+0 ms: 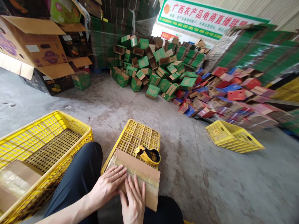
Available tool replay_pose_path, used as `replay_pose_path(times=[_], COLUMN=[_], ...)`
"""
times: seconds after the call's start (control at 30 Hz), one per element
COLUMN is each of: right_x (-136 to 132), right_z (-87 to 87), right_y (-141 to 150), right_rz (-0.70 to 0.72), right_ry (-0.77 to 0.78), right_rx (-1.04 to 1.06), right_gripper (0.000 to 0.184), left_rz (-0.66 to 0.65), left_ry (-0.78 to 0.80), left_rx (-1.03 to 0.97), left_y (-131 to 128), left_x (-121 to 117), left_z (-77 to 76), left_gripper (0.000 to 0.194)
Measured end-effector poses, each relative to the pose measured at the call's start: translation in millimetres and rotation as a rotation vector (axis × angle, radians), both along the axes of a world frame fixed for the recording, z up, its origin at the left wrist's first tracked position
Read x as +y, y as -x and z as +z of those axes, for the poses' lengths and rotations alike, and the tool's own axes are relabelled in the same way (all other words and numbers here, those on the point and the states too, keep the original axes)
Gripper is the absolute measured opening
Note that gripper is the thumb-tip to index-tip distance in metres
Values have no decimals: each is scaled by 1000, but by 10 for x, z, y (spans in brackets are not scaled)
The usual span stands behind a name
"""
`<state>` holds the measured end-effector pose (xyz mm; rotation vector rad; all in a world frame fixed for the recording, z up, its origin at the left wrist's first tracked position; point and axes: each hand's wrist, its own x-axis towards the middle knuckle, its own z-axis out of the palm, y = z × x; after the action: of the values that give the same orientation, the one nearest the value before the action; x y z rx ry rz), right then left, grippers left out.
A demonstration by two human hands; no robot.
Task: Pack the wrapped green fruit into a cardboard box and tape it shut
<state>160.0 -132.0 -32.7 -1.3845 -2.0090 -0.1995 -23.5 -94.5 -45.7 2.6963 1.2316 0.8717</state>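
A brown cardboard box (149, 174) with a strip of tape across it lies in front of me, on the near end of an upturned yellow plastic crate (137, 133). My left hand (108, 183) rests on the left part of the cardboard, fingers stretched out. Beside it my right hand (134, 199) presses flat on the near middle, its fingers spread. Just beyond the cardboard's far edge, a yellow and black tape dispenser (149, 155) lies on the crate, touched by neither hand.
To my left stands a yellow crate (70, 152) with a taped cardboard box (17, 182) in it. Another yellow crate (233, 137) lies on the floor at right. Heaps of green boxes (153, 90) and red and blue boxes (235, 95) lie ahead. Large cartons (42, 43) are stacked at far left.
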Motion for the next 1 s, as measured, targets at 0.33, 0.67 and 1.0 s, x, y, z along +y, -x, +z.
replay_pose_path(times=[0.33,0.67,1.0], right_x=[15,-2,-2], right_z=[42,84,37], right_y=[-152,-125,33], right_rz=[89,33,-42], right_ry=[-84,29,135], right_rx=[-129,-169,-246], right_gripper=[33,42,70], left_rz=[-97,106,197], left_ry=[24,25,141], left_rx=[-41,120,25], left_y=[100,272,192], left_x=[-76,-34,30], left_z=[-42,74,50], left_gripper=[45,83,113])
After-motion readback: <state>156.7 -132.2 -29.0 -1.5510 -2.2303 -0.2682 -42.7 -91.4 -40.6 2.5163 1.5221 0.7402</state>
